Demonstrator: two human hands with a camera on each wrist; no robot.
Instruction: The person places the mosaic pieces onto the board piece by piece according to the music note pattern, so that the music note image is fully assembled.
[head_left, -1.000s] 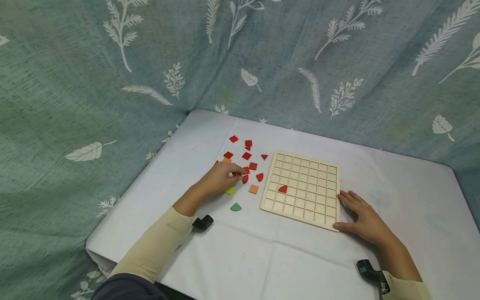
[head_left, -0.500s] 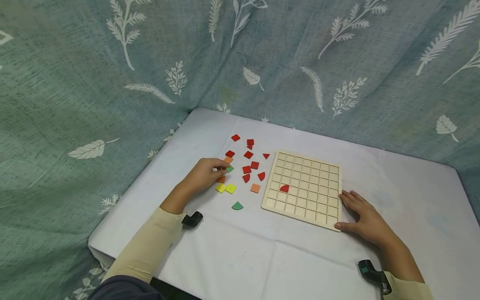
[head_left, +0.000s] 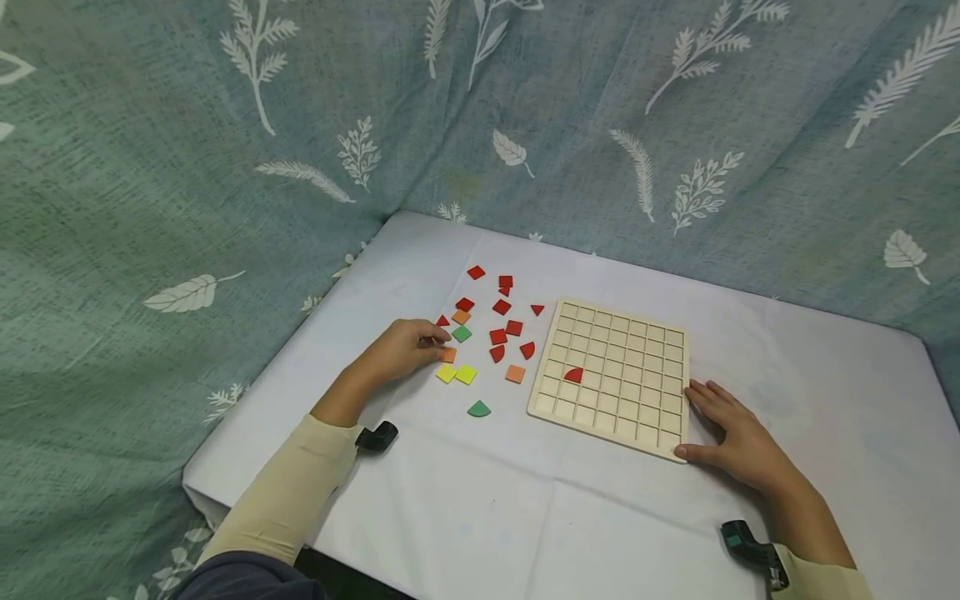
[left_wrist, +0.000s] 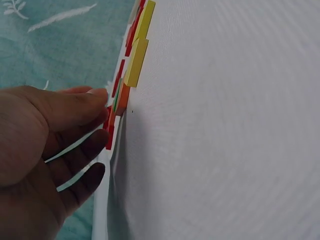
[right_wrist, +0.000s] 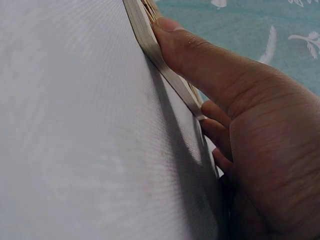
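Note:
My left hand (head_left: pixel 401 348) hovers at the left side of scattered flat pieces, its fingers bent loosely and nothing visibly held. Near its fingertips lie an orange square (head_left: pixel 447 355), a green square (head_left: pixel 461 333) and a red triangle (head_left: pixel 442 321). In the left wrist view, the thumb and fingers stand apart beside the edge-on pieces, such as a yellow square (left_wrist: pixel 136 64). My right hand (head_left: pixel 731 433) rests at the lower right edge of a wooden grid board (head_left: pixel 534 398), thumb on the corner and fingers extended along the side. A red quarter-circle (head_left: pixel 573 375) lies on the board.
More red squares (head_left: pixel 513 328), red quarter-circles (head_left: pixel 497 354), a paler orange square (head_left: pixel 515 374) and a green quarter-circle (head_left: pixel 478 408) lie left of the board. The table's white cloth (head_left: pixel 480 517) meets a leaf-patterned curtain (head_left: pixel 420 158) behind and at the left.
My left hand has moved left from the red pieces to the pile's left side, uncovering the yellow, orange and green squares. My right hand stays at the board. The view has shifted slightly.

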